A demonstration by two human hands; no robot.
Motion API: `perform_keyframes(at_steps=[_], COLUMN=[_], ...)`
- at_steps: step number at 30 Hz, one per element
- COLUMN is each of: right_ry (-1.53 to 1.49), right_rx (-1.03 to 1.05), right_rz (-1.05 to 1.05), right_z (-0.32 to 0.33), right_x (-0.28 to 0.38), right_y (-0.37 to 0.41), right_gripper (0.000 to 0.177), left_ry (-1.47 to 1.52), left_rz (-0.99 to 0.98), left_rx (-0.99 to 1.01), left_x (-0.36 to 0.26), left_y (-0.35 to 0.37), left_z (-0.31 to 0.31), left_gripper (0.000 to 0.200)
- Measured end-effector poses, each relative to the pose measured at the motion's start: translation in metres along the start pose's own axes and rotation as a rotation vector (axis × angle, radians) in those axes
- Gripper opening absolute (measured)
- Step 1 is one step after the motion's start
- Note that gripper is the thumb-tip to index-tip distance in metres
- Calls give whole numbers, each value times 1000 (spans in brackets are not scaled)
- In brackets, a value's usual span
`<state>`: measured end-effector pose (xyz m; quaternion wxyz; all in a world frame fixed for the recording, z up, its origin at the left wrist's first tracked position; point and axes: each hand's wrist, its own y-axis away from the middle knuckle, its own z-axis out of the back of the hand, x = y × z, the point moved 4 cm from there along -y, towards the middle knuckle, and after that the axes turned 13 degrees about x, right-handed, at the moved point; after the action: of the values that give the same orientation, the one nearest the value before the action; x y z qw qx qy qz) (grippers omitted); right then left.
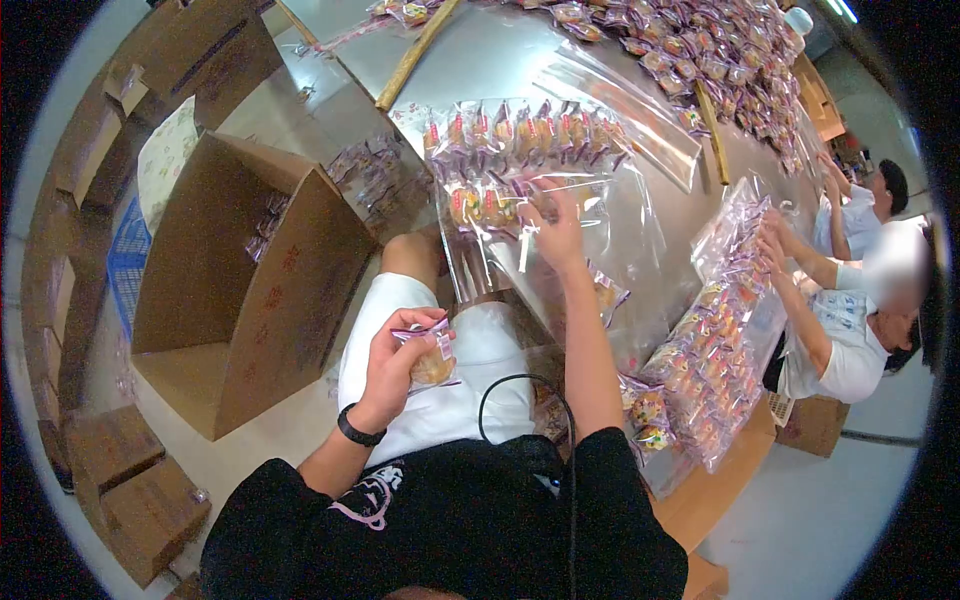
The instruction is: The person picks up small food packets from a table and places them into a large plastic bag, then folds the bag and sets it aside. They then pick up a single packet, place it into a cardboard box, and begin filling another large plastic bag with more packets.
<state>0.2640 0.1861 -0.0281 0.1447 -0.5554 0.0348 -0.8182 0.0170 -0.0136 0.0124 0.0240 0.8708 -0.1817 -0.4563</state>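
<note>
Above my lap, my left hand (393, 365) grips a small wrapped pastry (433, 358) in a clear packet with purple edges. My right hand (550, 222) reaches over the metal table, its fingers pressed around a packet at the right end of a short row of wrapped pastries (467, 206). A fuller row of packets (530, 133) stands just beyond. Both rows are on or inside a large clear plastic bag (630, 215); which of the two is hard to tell. A few loose packets (606, 296) lie beside my right forearm.
A big pile of packets (700, 45) covers the far table. Wooden strips (418, 55) lie across it. A filled clear bag (705, 360) is at the right, touched by a co-worker's hands (775, 245). An open cardboard box (255, 290) stands left, near a blue basket (128, 258).
</note>
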Motion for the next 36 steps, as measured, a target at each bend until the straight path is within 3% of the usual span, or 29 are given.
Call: perform_keyframes(at_steps=[1, 4, 7, 8, 11, 14, 17, 24, 27, 30, 33, 35, 36], right_ry=[155, -151, 81, 183, 3, 292, 369, 628, 559, 360, -485, -595, -516], right_rx=[-36, -75, -111, -71, -34, -48, -138, -27, 40, 184, 269, 290, 303], right_rz=[18, 22, 215, 219, 136, 194, 220, 103, 85, 36, -25, 79, 126], right_z=[5, 11, 11, 8, -3, -1, 6, 5, 8, 10, 3, -4, -2], right_x=[8, 8, 15, 18, 15, 33, 41, 63, 65, 66, 107, 146, 151], right_y=[6, 17, 26, 27, 29, 34, 43, 48, 62, 98, 134, 144, 148], right_gripper=[48, 44, 40, 50, 68, 80, 81, 68, 68, 64, 62, 64, 66], left_ry=[23, -19, -48, -45, -54, -91, -43, -55, -50, 79, -129, -289, -213], left_rz=[4, -4, 5, 12, 5, -1, -32, -16, -52, -247, -402, -383, -366], left_rx=[-1, 5, 18, 15, 23, 17, -10, -29, -41, 15, 84, 100, 91], left_x=[-1, 5, 2, 0, -1, -1, -2, -1, -6, -12, -20, -25, -21], left_y=[1, 1, -2, -2, -4, -3, 0, 2, 5, 6, 8, 6, 2], left_z=[0, 5, 1, -2, -1, 3, 7, 10, 6, -3, -36, -71, -85], left_gripper=[15, 14, 14, 14, 14, 14, 15, 16, 26, 45, 58, 69, 68])
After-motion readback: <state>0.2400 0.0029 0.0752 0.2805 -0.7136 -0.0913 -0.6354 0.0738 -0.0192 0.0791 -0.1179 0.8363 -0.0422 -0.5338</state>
